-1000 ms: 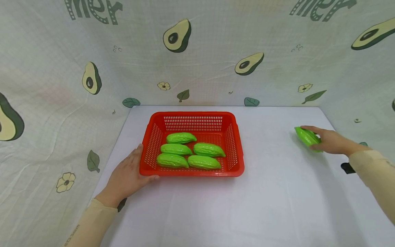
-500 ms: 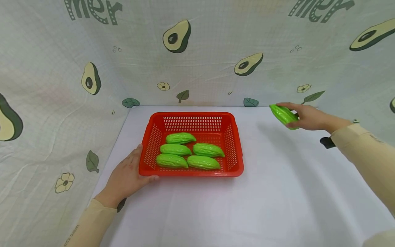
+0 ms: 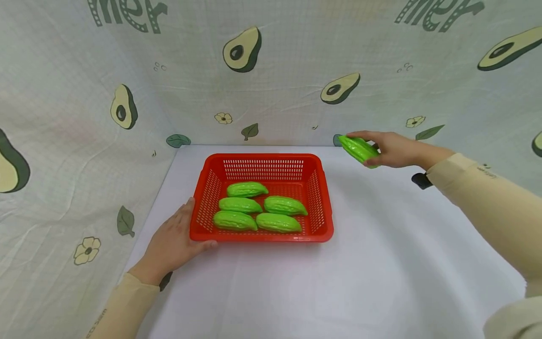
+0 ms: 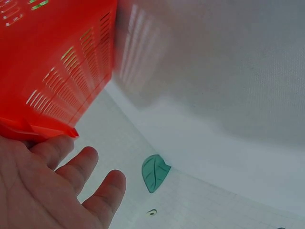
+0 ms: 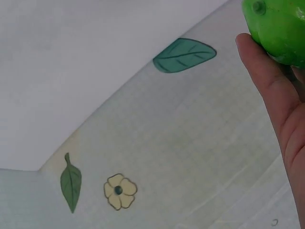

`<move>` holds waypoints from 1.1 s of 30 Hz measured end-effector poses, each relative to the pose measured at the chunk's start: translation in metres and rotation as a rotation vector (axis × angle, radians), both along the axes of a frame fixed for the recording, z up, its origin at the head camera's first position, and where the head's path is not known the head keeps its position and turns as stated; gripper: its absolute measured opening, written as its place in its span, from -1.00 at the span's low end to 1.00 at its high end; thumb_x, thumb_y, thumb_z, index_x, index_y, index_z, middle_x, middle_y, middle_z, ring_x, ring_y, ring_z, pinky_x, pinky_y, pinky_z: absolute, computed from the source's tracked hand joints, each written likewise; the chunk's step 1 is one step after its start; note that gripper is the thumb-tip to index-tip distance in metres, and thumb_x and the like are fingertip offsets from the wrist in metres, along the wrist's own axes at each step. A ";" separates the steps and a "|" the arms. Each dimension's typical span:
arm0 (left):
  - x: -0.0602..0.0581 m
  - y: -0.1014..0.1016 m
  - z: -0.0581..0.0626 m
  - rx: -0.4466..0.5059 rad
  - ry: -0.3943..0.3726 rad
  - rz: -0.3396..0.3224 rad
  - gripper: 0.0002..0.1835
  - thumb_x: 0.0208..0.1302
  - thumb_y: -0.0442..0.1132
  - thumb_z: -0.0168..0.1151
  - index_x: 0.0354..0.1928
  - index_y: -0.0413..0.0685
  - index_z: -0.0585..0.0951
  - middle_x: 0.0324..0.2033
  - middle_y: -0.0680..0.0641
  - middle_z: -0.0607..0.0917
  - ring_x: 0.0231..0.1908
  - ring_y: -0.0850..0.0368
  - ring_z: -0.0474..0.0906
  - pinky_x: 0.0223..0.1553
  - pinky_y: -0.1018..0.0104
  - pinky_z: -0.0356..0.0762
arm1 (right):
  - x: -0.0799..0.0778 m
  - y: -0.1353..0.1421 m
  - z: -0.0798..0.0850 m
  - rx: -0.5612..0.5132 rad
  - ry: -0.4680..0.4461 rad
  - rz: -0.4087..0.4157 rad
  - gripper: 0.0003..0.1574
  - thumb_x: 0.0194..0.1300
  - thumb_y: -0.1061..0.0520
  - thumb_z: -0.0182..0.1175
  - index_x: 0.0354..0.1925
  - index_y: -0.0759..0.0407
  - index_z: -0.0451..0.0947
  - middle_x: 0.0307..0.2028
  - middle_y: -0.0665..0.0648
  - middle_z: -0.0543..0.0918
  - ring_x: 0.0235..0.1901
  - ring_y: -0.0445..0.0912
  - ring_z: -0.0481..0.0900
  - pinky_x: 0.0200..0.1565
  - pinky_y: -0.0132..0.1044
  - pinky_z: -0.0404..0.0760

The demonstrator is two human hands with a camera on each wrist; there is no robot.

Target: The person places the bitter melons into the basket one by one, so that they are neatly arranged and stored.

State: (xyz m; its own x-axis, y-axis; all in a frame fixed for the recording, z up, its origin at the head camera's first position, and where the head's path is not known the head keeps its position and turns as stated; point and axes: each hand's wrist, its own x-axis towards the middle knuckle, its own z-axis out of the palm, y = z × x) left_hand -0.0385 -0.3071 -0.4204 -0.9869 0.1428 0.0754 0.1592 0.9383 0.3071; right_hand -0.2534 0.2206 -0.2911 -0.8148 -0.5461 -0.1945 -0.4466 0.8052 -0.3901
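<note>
My right hand (image 3: 395, 149) holds a bright green bitter melon (image 3: 357, 149) between thumb and fingers, in the air to the right of the red plastic basket (image 3: 262, 238). In the right wrist view, the rounded end of that bitter melon (image 5: 281, 28) shows at the top right, with one digit against it. My left hand (image 3: 171, 240) rests at the basket's front left corner, thumb along the front. The left wrist view has its fingers (image 4: 107, 193) fairly straight and spread under the rim. Several bitter melons (image 3: 279, 222) lie inside the basket, towards its front and left.
A white table (image 3: 322, 292) bears the basket. Pale cloth (image 3: 288, 42) printed with avocados, leaves and flowers hangs behind it and at both sides. A dark strap (image 3: 422, 181) is at the right wrist.
My right hand has carried the bitter melon leftward and up from the right side of the table, closer to the basket. My left hand and the basket stay put.
</note>
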 end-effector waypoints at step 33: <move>-0.001 -0.002 -0.003 -0.008 0.020 -0.012 0.41 -0.06 0.51 0.34 0.56 -0.27 -0.10 0.46 -0.35 0.19 0.38 -0.32 0.19 0.27 -0.25 0.28 | -0.007 -0.079 -0.016 -0.061 -0.002 0.191 -0.39 0.37 0.22 0.19 0.36 -0.04 0.45 0.41 0.31 0.21 0.24 0.20 0.28 0.01 0.03 0.61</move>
